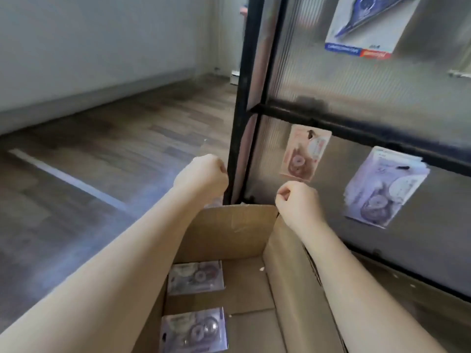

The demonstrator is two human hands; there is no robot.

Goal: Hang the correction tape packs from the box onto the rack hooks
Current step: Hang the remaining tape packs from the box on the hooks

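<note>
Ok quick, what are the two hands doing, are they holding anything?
Left hand: closed in a loose fist, nothing visible in it.
Right hand: closed in a loose fist, nothing visible in it.

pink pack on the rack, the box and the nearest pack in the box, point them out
pink pack [304, 154], head view, middle of its card
box [237, 220], head view, far wall
nearest pack in the box [195, 329], head view, middle of its front
</note>
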